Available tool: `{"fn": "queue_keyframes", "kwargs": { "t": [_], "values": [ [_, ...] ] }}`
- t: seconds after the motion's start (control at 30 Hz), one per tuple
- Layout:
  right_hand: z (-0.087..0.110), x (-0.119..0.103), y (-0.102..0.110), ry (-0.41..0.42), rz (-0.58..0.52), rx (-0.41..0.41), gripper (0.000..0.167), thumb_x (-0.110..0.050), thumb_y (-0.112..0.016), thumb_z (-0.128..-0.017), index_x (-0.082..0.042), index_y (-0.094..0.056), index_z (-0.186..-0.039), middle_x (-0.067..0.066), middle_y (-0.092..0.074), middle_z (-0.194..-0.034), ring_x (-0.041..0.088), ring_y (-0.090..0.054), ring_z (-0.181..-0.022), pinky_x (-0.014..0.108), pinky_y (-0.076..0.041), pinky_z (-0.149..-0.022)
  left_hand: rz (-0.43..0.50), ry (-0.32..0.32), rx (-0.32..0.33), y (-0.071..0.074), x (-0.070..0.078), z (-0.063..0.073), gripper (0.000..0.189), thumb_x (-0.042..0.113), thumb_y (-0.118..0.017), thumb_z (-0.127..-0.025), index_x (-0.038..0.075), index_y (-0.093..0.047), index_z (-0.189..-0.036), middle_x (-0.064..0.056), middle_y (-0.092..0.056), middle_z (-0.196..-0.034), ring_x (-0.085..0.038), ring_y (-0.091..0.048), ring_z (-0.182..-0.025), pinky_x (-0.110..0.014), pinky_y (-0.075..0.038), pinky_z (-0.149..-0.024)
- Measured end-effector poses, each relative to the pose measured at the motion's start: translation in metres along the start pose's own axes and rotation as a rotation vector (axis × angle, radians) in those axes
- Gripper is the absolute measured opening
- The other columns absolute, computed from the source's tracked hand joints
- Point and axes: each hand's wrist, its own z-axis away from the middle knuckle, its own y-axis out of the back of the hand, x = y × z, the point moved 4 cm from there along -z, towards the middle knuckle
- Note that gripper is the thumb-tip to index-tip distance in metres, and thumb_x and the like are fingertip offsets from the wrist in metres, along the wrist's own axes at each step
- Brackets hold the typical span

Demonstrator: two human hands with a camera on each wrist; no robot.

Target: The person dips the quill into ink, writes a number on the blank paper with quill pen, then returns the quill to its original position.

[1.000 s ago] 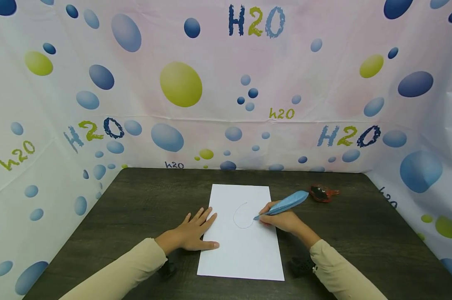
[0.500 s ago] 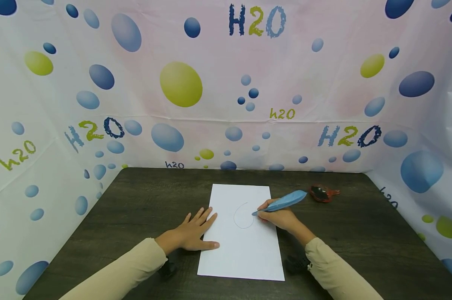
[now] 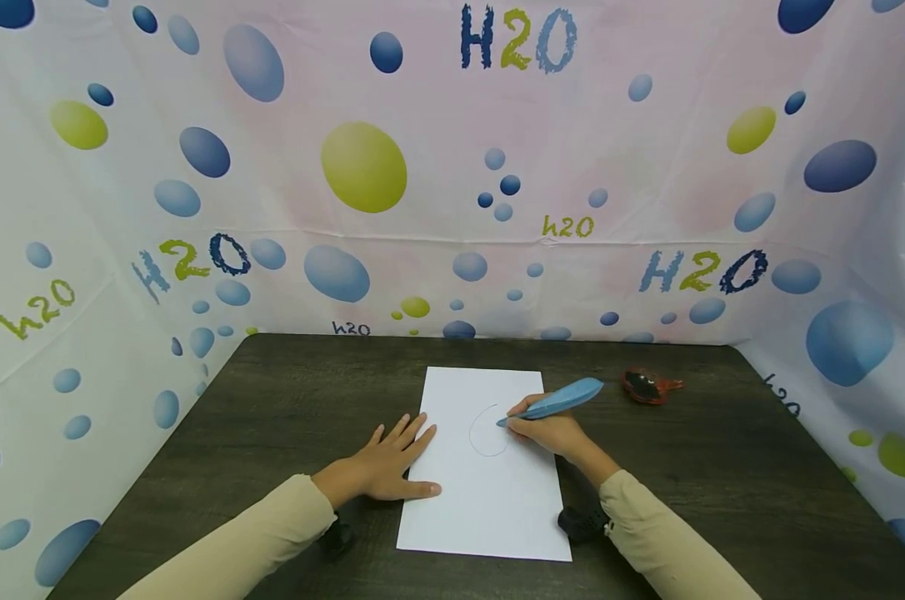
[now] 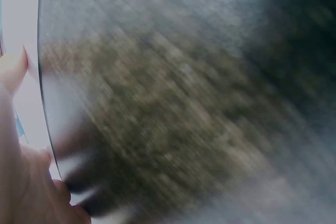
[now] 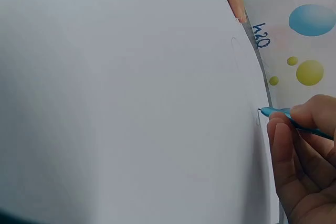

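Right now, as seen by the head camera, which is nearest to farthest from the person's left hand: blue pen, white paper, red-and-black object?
From the left hand:
1. White paper: partly under it.
2. Blue pen: to its right, in the right hand's grip.
3. Red-and-black object: farther right, beyond the pen.

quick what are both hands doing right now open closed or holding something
Left hand: open, spread flat, resting partly on a white rectangular paper sheet.
Right hand: closed, holding a blue feather-shaped pen.
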Motion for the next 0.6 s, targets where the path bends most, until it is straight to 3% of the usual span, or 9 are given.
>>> {"fn": "queue_keyframes", "kwargs": {
  "t": [0.23, 0.6],
  "values": [
    [-0.001, 0.0, -0.007, -0.032, 0.017, 0.015, 0.013, -0.008, -0.071, -0.085, 0.003, -0.072, -0.093, 0.008, -0.069, -0.07, 0.014, -0.061, -0.065, 0.027, -0.049, -0.064, 0.005, 0.009, -0.003, 0.002, 0.001, 0.0, 0.09, 0.066, -0.05, -0.089, 0.016, -0.015, -0.156, -0.008, -0.004, -0.162, -0.034, -0.004, -0.147, -0.063, -0.007, -0.112],
    [-0.002, -0.008, -0.024, -0.018, 0.01, -0.019, 0.013, -0.009, -0.073, -0.083, 0.001, -0.073, -0.091, 0.002, -0.068, -0.066, 0.011, -0.061, -0.06, 0.026, -0.049, -0.058, -0.011, 0.016, -0.002, 0.001, 0.002, 0.0, 0.091, 0.067, -0.049, -0.089, 0.016, -0.015, -0.156, -0.008, -0.004, -0.162, -0.034, -0.004, -0.147, -0.063, -0.008, -0.112]
  ]
}}
